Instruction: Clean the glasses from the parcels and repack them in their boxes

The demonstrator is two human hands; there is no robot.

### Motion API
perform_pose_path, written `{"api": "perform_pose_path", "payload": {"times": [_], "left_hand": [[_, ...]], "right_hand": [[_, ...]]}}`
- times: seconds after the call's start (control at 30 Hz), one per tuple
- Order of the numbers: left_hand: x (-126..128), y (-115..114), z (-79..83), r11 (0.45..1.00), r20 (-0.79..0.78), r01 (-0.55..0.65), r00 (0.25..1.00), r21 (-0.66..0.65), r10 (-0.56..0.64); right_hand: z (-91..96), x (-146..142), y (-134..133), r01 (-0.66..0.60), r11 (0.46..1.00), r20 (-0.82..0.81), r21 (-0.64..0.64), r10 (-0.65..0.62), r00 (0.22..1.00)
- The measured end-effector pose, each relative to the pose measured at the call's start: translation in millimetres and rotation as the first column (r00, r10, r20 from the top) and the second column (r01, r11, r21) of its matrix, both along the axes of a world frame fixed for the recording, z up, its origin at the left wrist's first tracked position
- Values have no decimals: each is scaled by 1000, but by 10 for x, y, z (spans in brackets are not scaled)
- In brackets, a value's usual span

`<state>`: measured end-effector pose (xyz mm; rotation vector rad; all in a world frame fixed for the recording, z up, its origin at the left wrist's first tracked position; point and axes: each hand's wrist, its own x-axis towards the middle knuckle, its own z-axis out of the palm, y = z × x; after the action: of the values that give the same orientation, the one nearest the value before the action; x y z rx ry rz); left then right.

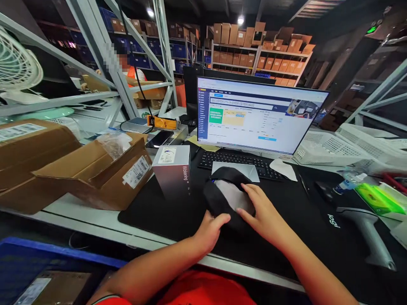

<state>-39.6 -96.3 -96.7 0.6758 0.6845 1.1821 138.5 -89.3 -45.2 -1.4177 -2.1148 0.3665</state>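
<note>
My left hand grips the near lower edge of a soft black pouch, thumb on top. At the right side of it, my right hand pinches the rim between thumb and fingers. The pouch's mouth gapes, and something pale grey or whitish shows inside; its kind I cannot make out. Just behind the pouch lies a flat silver-grey piece, partly covered by it. To the left stands a grey-to-pink product box with a white label on top.
An opened cardboard box with plastic wrap stands left. Behind the pouch are a keyboard and a lit monitor. A barcode scanner and a green packet lie right. Below left is a blue crate. A person sits beyond the frame.
</note>
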Motion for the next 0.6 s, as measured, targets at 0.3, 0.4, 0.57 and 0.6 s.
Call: {"api": "perform_pose_path", "payload": {"times": [0.3, 0.4, 0.57, 0.6], "left_hand": [[46, -327, -315, 981, 281, 80, 959, -179, -27], [11, -289, -295, 961, 280, 43, 959, -274, 37], [26, -235, -248, 952, 263, 64, 965, -299, 18], [35, -235, -251, 949, 244, 58, 970, -310, 21]], "right_hand": [[-265, -21, 51, -116, 990, 58, -86, 121, 991], [-251, 28, 80, -129, 989, -99, -78, 121, 988], [-79, 206, 235, -149, 949, -246, -278, 79, 966], [-34, 244, 283, -191, 918, -326, -346, 73, 943]]}}
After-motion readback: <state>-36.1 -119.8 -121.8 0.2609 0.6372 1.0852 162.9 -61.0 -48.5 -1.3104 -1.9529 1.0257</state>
